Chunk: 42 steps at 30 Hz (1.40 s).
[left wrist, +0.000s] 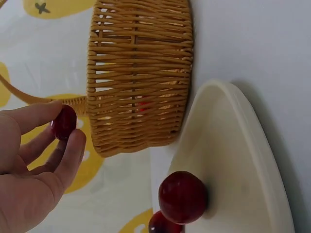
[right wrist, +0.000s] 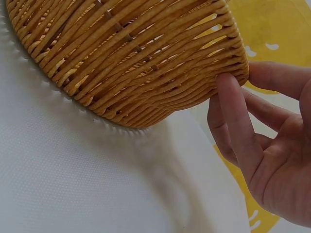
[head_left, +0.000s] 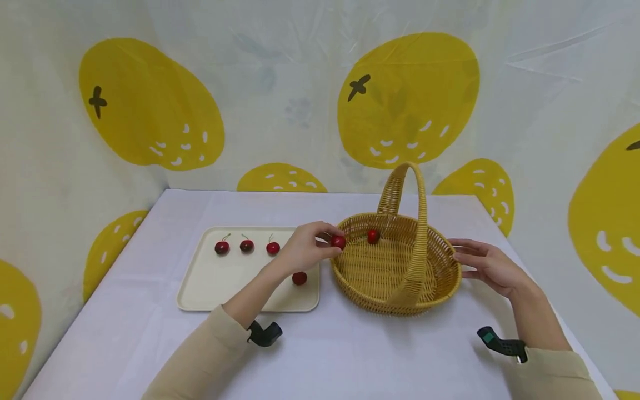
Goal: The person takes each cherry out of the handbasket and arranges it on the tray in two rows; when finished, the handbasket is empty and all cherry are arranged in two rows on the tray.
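My left hand (head_left: 301, 249) pinches a dark red cherry (head_left: 338, 241) between thumb and fingertips, over the left rim of the wicker basket (head_left: 375, 304). In the left wrist view that cherry (left wrist: 64, 122) is held above the level of the rim. Another cherry (head_left: 373, 236) lies inside the basket near its back wall. With fingers fairly straight, my right hand (head_left: 492, 268) touches the outside of the basket at its right rim. Several cherries lie on the cream tray (head_left: 240, 294); three with stems form a row, and one (head_left: 299, 278) sits near the right edge.
An arched handle (head_left: 419, 244) rises high over the basket's middle. The tray stands left of the basket on a white-covered table (head_left: 340, 355), partly hidden by my left forearm. A curtain (head_left: 280, 111) with yellow fruit prints hangs behind.
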{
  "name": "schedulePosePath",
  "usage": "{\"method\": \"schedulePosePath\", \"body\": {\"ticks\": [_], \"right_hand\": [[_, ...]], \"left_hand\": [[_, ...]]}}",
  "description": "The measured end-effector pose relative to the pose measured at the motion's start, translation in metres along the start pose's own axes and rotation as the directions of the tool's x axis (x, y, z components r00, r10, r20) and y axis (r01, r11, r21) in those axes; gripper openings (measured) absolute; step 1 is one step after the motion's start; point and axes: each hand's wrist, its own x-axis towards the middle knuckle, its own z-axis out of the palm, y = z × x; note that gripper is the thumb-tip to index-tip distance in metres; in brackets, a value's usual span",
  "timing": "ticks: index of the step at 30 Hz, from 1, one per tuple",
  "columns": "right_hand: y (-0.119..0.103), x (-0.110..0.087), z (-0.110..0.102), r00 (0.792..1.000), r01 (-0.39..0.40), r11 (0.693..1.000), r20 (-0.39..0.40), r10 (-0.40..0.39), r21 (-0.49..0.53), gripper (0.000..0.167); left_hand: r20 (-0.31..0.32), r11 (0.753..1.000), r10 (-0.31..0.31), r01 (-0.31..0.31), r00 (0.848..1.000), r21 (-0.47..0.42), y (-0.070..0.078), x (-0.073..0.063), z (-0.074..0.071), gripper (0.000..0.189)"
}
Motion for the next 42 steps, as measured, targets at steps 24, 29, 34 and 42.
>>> {"method": "schedulePosePath", "body": {"ticks": [24,29,34,42], "right_hand": [[0.002,0.002,-0.003,1.000,-0.005,1.000,-0.002,0.005,-0.001,0.043],[0.002,0.002,-0.004,1.000,-0.003,1.000,0.000,0.003,0.001,0.044],[0.003,0.003,-0.004,1.000,0.006,1.000,0.007,-0.006,0.000,0.044],[0.002,0.002,-0.003,1.000,-0.007,1.000,0.000,0.007,-0.001,0.047]], "left_hand": [[-0.096,0.995,-0.090,0.094,0.991,0.045,-0.024,-0.067,-0.050,0.030],[-0.091,0.994,-0.105,0.108,0.990,0.032,-0.034,-0.078,-0.057,0.030],[-0.101,0.990,-0.132,0.136,0.986,0.037,-0.041,-0.091,-0.065,0.029],[-0.112,0.981,-0.158,0.169,0.981,0.095,-0.049,-0.110,-0.080,0.029]]}}
